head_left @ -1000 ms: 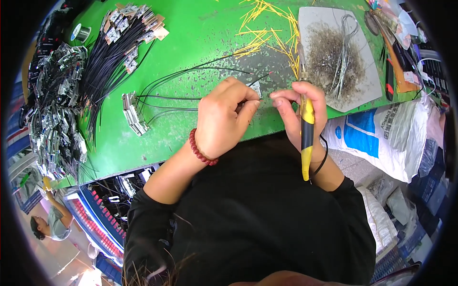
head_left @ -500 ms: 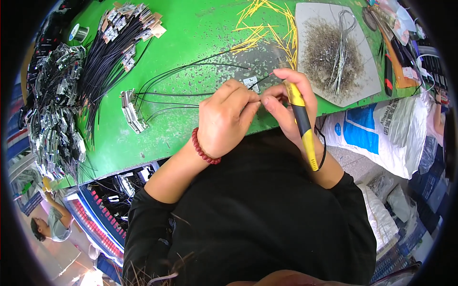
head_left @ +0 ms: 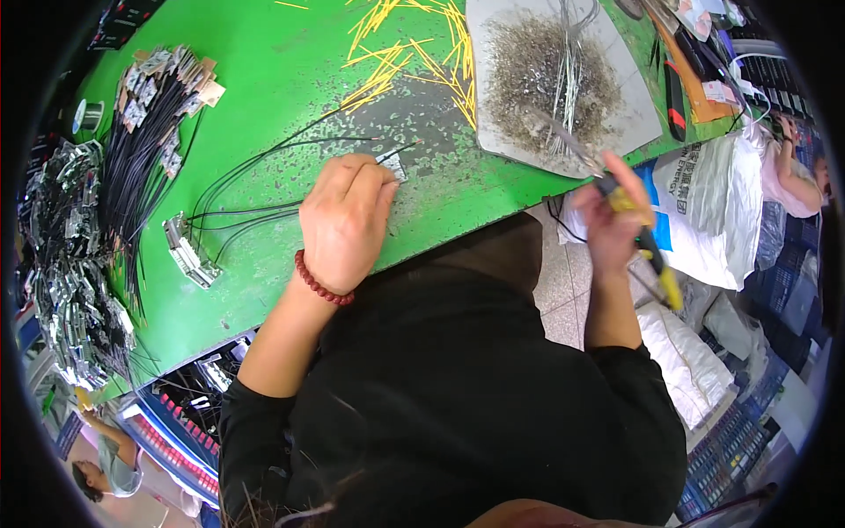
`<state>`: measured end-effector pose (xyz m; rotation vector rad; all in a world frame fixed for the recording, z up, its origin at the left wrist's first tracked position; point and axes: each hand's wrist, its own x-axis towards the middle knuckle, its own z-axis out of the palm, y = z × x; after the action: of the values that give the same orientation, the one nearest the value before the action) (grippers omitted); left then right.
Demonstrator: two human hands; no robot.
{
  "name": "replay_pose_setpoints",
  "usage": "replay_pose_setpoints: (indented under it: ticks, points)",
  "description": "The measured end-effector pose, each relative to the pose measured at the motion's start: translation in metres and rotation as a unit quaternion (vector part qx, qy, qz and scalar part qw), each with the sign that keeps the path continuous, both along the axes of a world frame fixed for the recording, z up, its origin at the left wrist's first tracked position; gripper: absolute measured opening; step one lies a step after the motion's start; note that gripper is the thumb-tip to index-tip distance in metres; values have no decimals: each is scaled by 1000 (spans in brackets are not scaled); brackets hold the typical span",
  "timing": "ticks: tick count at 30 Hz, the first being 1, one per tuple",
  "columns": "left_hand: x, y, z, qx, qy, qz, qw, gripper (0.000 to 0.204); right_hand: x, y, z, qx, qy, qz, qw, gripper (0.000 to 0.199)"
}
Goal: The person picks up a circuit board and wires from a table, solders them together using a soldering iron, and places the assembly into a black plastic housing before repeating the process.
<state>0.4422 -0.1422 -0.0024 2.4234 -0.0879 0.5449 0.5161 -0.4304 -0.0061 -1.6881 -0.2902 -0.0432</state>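
Observation:
My left hand (head_left: 348, 211), with a red bead bracelet at its wrist, is closed low over the green bench, its fingers pressed on thin black wires (head_left: 255, 211). Those wires run left to a silvery metal strip part (head_left: 187, 255). Just beyond my fingertips lies a small pale metal plate (head_left: 395, 166), partly covered by the hand. My right hand (head_left: 609, 224), blurred, grips a yellow-and-black soldering iron (head_left: 653, 248). Its metal shaft points up and left over a grey board (head_left: 638, 132) strewn with dark residue, where a bundle of silvery solder wire (head_left: 568, 97) lies.
Yellow thin tubes (head_left: 378, 84) are scattered at the back. On the left lie a bundle of black wires with metal ends (head_left: 150, 141), a heap of metal parts (head_left: 70, 264) and a spool (head_left: 88, 115). White sacks (head_left: 704, 211) stand right of the bench; other people are nearby.
My right hand has moved away from my left, rightward, and the soldering iron's tip now reaches over the grey board. The whole view has shifted; my left hand stays at the wires.

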Motion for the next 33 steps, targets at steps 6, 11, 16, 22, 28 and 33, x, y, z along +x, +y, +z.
replay_pose_setpoints:
  ticks: [6, 11, 16, 22, 28, 33]
  points:
    - [4, 1, -7, 23, 9, -7, 1000, 13, 5, -46, -3, 58, -44, -78, 994, 29]
    - [4, 1, -5, 4, 27, -6, 1000, 13, 5, -43, -14, 56, -32, -69, 996, 23]
    - [4, -3, -4, -8, 47, 4, 999, 13, 7, -43, -20, 66, -4, -61, 996, 18]
    - [5, -2, -4, -9, 40, 4, 999, 12, 7, -40, -19, 103, -5, -73, 992, 13]
    - [0, 3, -5, -21, 51, 20, 998, 11, 7, -29, -15, 154, 14, -95, 983, 7]
    - [5, 3, -7, -48, 35, 3, 998, 10, 3, 0, -1, 223, 30, -34, 974, 8]
